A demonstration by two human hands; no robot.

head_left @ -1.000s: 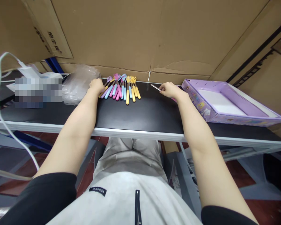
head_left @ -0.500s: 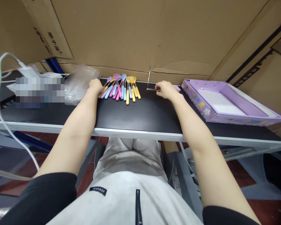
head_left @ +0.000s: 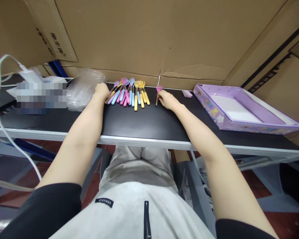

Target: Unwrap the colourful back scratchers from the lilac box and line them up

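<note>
My right hand [head_left: 166,99] is closed around a small back scratcher with a pink claw head [head_left: 159,88] and a thin dark shaft [head_left: 156,103], its claw pointing to the back of the table. Left of it, a spread of several back scratchers [head_left: 132,94] lies with claws to the rear and pink, blue, purple and yellow handles toward me. My left hand [head_left: 102,91] rests at the left end of this spread, fingers curled under; what they hold, if anything, is hidden. Just beyond its left side is a clear plastic bag [head_left: 82,89].
A shallow purple printed box [head_left: 254,127] stands open at the right. Small pink cards [head_left: 187,93] lie beside it. A white cable [head_left: 1,99] hangs over the left end of the black table [head_left: 149,124]. Cardboard [head_left: 129,36] walls the back.
My right hand has moved left, toward the spread, and turned the back scratcher from lying sideways to pointing away from me. The pink cards are uncovered. My left hand stays put.
</note>
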